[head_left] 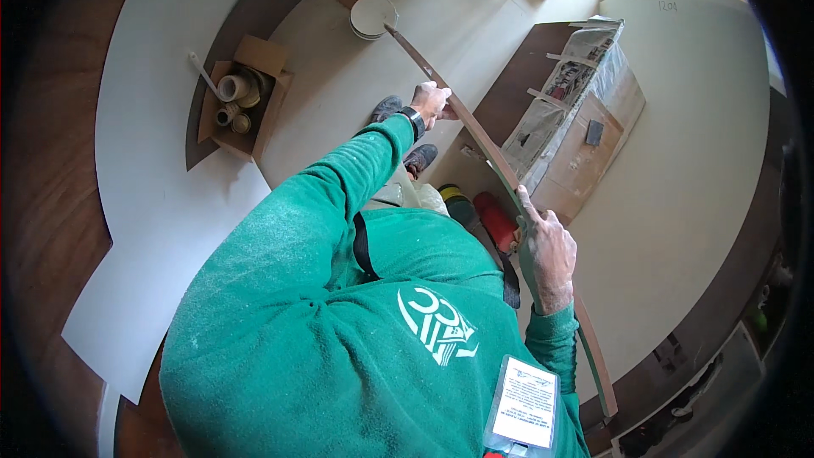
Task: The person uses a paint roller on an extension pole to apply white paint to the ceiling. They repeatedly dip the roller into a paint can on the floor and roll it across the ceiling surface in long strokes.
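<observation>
A long, narrow brown wooden strip (481,137) runs slantwise across the view, from the upper middle down to the lower right. My left hand (432,104), with a dark watch at the wrist, is closed around its upper part. Further down, my right hand (549,256) grips the same strip, its index finger stretched along the edge. Dust whitens the fingers of both hands. The strip's far end comes close to a white round bucket (371,17) on the floor, and its near end passes beside my right forearm.
An open cardboard box (275,92) with several rolls stands at left, near white sheets. A plastic-wrapped carton (585,127) lies right of the strip. A red cylinder (495,222) and a black-and-yellow round thing (458,203) sit close to my body. A large pale panel (687,144) fills the right.
</observation>
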The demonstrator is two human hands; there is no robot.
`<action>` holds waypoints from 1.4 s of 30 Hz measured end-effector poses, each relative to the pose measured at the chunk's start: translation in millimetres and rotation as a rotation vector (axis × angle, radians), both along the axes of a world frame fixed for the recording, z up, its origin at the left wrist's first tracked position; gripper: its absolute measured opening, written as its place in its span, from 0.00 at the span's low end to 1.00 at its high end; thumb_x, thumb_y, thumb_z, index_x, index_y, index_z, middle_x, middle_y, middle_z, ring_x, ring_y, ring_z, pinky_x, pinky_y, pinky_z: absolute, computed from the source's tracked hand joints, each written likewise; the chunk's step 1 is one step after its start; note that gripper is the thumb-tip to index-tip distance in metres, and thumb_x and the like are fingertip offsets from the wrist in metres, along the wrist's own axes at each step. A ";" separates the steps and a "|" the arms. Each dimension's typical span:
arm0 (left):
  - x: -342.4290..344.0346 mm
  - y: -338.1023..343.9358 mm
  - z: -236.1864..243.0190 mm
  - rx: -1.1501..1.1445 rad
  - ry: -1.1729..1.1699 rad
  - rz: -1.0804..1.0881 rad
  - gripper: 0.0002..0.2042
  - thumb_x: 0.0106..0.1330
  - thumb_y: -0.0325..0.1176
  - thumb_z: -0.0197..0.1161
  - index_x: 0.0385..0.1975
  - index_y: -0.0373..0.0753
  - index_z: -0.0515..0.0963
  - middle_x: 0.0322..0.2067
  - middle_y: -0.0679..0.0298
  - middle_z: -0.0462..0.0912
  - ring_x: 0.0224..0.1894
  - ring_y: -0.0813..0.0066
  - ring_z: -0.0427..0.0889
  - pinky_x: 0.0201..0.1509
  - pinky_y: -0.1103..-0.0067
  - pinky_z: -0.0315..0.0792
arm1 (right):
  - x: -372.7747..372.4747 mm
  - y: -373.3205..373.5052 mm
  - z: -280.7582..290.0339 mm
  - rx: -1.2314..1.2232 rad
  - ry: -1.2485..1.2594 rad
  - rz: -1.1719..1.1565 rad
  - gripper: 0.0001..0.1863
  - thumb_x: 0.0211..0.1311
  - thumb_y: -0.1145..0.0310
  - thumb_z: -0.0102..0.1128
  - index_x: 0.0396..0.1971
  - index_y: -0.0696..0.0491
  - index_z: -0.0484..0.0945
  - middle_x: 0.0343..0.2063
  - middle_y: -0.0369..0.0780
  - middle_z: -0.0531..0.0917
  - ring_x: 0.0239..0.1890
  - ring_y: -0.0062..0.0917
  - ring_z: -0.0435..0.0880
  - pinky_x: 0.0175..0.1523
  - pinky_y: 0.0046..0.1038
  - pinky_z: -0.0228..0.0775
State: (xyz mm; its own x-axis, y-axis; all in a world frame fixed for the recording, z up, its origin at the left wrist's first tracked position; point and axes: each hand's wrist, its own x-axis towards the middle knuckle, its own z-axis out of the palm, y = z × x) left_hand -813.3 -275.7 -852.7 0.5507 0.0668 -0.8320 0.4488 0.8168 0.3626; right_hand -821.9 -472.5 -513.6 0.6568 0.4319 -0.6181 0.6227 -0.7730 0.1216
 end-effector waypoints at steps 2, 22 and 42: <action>-3.7 -4.1 4.0 -0.014 -0.004 -0.011 0.10 0.74 0.27 0.54 0.51 0.31 0.70 0.42 0.52 0.81 0.38 0.52 0.87 0.41 0.59 0.87 | -4.5 -6.2 4.4 0.001 0.006 -0.014 0.31 0.68 0.72 0.53 0.71 0.36 0.69 0.32 0.47 0.80 0.26 0.41 0.84 0.30 0.43 0.76; -66.7 -100.6 -3.4 0.033 -0.026 -0.184 0.08 0.74 0.29 0.60 0.43 0.29 0.74 0.36 0.51 0.84 0.38 0.53 0.89 0.44 0.55 0.88 | -194.3 -263.8 -80.1 0.316 -0.310 -0.317 0.43 0.50 0.78 0.64 0.67 0.27 0.74 0.33 0.35 0.74 0.27 0.31 0.82 0.28 0.36 0.77; -93.0 -133.9 -82.6 0.255 0.103 -0.228 0.08 0.69 0.26 0.62 0.39 0.25 0.77 0.34 0.50 0.84 0.32 0.53 0.88 0.37 0.56 0.89 | -238.9 -305.7 -169.6 0.304 -0.138 -0.389 0.39 0.61 0.75 0.57 0.72 0.28 0.67 0.35 0.37 0.74 0.31 0.32 0.83 0.32 0.38 0.79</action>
State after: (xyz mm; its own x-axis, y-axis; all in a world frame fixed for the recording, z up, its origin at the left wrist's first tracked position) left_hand -906.3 -409.6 -935.3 0.4899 0.1648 -0.8561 0.6538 0.5802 0.4858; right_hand -1060.8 -778.2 -683.1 0.8715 0.2859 -0.3984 0.2757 -0.9576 -0.0841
